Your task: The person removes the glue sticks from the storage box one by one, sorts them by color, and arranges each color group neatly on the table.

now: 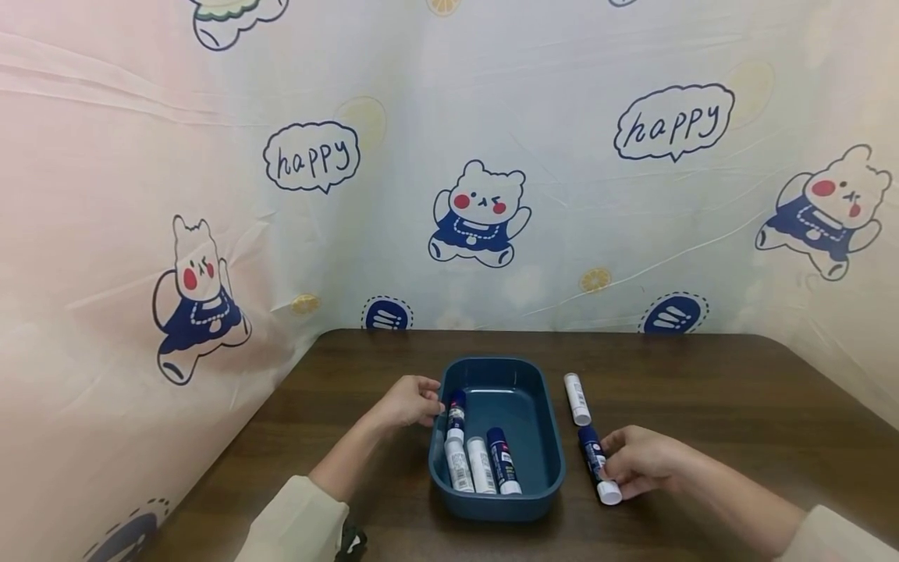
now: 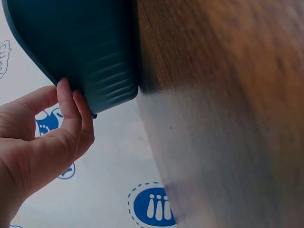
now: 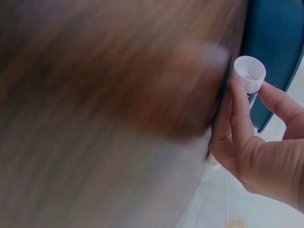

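Note:
A dark teal plastic bin (image 1: 523,433) sits on the table, several glue sticks lying inside it, among them a navy glue stick (image 1: 502,459) and a white glue stick (image 1: 481,464). My left hand (image 1: 413,401) is at the bin's left side; in the left wrist view its bent fingers (image 2: 70,111) pinch the rim. Right of the bin, my right hand (image 1: 644,459) grips a navy glue stick (image 1: 593,453) with a white end, between thumb and fingers. That white end (image 3: 250,71) faces the right wrist camera. Beyond it lies another white glue stick (image 1: 577,398).
The brown wooden table (image 1: 716,390) extends on both sides of the bin. Behind it hangs a pale curtain (image 1: 562,187) printed with cartoon bears and the word "happy".

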`<action>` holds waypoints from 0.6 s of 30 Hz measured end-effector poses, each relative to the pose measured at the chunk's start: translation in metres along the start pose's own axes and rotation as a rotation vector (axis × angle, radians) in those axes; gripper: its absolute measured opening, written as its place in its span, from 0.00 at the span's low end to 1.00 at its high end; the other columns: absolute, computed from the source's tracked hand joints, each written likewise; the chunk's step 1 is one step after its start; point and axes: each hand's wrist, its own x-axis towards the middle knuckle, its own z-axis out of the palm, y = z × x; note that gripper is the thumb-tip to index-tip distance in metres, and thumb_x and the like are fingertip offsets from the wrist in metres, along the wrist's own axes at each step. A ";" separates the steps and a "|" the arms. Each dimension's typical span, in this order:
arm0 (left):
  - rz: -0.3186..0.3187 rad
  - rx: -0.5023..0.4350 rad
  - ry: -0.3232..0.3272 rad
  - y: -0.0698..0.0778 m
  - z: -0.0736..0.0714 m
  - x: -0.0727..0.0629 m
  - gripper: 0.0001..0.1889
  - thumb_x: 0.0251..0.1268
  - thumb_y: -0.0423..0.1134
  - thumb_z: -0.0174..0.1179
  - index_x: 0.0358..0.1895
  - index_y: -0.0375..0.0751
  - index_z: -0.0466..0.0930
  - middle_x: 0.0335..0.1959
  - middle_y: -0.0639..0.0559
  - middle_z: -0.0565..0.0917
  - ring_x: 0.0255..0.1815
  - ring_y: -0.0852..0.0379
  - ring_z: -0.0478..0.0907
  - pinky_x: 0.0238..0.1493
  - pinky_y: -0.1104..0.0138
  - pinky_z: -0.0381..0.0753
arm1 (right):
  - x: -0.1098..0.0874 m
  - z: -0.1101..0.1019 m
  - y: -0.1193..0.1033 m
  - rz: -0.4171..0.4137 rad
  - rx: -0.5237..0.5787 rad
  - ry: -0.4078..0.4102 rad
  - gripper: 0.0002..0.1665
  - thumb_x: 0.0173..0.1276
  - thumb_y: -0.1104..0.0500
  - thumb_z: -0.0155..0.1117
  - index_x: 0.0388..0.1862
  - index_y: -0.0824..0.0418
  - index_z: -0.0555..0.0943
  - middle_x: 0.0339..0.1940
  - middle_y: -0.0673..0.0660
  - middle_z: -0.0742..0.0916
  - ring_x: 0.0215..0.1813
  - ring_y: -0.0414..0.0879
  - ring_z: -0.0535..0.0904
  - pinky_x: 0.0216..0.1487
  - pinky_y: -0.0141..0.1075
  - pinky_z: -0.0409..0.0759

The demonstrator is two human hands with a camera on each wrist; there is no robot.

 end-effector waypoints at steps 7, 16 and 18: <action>-0.011 0.004 0.000 -0.001 0.000 0.001 0.23 0.59 0.27 0.59 0.58 0.28 0.68 0.38 0.42 0.77 0.36 0.49 0.79 0.41 0.59 0.81 | 0.000 0.003 -0.003 0.014 -0.045 0.013 0.34 0.51 0.71 0.61 0.57 0.79 0.60 0.37 0.65 0.76 0.33 0.50 0.76 0.33 0.38 0.81; -0.016 0.004 0.005 0.001 0.000 0.000 0.23 0.59 0.27 0.59 0.58 0.28 0.68 0.39 0.42 0.77 0.36 0.49 0.79 0.41 0.58 0.81 | 0.003 0.009 -0.006 0.024 -0.104 0.052 0.32 0.51 0.72 0.62 0.55 0.79 0.62 0.35 0.65 0.75 0.32 0.50 0.76 0.32 0.39 0.82; -0.018 0.005 0.005 0.002 0.000 -0.001 0.23 0.59 0.28 0.59 0.59 0.28 0.68 0.39 0.42 0.77 0.36 0.49 0.79 0.42 0.58 0.81 | 0.003 0.009 -0.007 0.030 -0.112 0.058 0.32 0.52 0.72 0.62 0.55 0.79 0.62 0.35 0.65 0.75 0.32 0.50 0.76 0.33 0.40 0.82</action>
